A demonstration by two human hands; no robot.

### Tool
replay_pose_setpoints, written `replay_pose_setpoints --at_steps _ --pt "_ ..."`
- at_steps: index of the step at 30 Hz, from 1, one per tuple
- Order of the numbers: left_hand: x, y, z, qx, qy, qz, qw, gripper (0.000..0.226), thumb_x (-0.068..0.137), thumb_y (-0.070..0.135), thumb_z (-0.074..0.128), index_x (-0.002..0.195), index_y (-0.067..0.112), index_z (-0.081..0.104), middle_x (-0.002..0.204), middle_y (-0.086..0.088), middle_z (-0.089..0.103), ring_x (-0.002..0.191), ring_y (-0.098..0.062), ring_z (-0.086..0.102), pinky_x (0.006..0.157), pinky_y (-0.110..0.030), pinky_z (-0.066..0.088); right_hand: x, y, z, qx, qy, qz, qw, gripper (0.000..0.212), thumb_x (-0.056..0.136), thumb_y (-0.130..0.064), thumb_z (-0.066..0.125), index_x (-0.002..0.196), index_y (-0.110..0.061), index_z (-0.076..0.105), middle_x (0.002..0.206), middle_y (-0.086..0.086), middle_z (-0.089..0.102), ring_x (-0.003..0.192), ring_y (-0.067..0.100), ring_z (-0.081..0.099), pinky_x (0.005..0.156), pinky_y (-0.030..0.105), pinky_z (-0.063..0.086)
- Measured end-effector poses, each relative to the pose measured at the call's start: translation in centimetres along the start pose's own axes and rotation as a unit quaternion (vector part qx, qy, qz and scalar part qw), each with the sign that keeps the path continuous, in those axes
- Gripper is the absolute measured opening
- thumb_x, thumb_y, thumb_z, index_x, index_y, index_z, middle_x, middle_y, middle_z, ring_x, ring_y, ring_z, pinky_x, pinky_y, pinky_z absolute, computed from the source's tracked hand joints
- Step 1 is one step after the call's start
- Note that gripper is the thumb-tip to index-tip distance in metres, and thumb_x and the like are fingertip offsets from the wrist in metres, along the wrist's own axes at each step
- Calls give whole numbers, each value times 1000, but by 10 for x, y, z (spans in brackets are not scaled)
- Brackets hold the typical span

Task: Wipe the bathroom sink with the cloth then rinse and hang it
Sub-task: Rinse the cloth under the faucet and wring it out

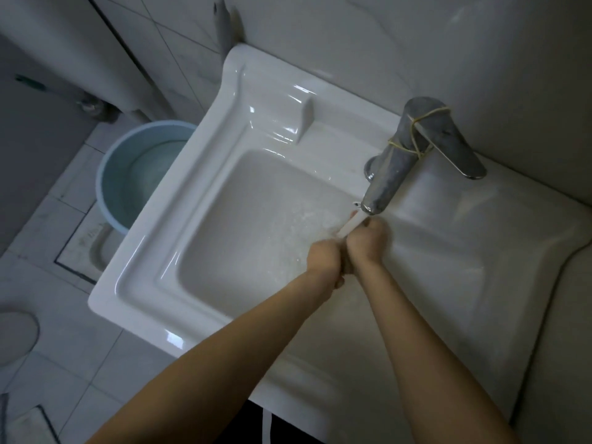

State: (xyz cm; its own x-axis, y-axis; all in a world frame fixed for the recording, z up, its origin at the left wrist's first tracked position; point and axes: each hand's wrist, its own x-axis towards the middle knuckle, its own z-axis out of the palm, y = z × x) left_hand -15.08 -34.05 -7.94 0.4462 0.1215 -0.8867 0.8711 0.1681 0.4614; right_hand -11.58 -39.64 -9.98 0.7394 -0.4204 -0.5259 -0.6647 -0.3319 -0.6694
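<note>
Setting: a white-tiled bathroom seen from my one head view, with the wall [352,33] behind a white ceramic sink [166,219] and a blue bucket [100,187] on the floor to its left.
Fixture: a dull metal faucet [394,165] bound with yellow rubber bands [416,126]. Its spout reaches over the basin's far right corner, and water ripples across the basin floor beneath it.
Left hand: the left hand [323,261] is curled into a tight fist, just below and left of the spout.
Right hand: the right hand [368,238] is also fisted. It touches the left and sits nearer the spout.
Cloth: almost all hidden. I judge it bunched inside and between the two fists, since both sets of fingers are closed hard around something.
Pale strip: a pale strip [350,226] runs from the spout's mouth down to the gap between the fists. I cannot tell whether it is cloth or the stream.
Key relation: the fists line up along a slant from near-left to far-right. The bundle's long axis follows that line, and its far end points at the spout.
Stage, as I read it: wiping looks done, and this is the rinse.
Next move: a wring, I expect, twisting the fists against each other along that axis. The right hand is better placed to reach the faucet.
Hanging spot: none in view.
</note>
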Motion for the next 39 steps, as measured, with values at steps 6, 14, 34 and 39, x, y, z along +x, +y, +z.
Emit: replay_pose_setpoints --at_steps 6,14,34,39 --pt "21 19 -16 -49 25 28 998 31 90 12 44 111 -5 61 83 -15 65 64 -26 57 49 -24 52 -73 -16 -13 -19 -25 -37 999 34 94 -24 50 90 2 71 92 22 71 87 32 64 77 39 48" --pt "14 -1 -15 -3 59 52 997 29 92 13 37 88 2 64 84 -19 65 76 -34 62 61 -33 52 -41 -6 -1 -1 5 -24 1000 27 94 -23 51 79 -8 69 80 13 69 79 27 63 78 44 52" --pt "-5 6 -3 9 16 60 998 22 77 3 41 60 13 51 50 -4 49 48 -21 44 42 -23 38 -8 -20 -8 -20 42 -61 997 32 80 -29 52 88 -5 71 93 21 71 91 37 66 75 39 48" --pt "22 28 -24 128 56 95 986 21 85 6 52 64 9 55 61 -6 57 64 -27 57 53 -31 42 -77 -6 1 55 20 -91 994 31 95 -29 47 98 -11 72 94 7 73 90 21 64 79 31 47"
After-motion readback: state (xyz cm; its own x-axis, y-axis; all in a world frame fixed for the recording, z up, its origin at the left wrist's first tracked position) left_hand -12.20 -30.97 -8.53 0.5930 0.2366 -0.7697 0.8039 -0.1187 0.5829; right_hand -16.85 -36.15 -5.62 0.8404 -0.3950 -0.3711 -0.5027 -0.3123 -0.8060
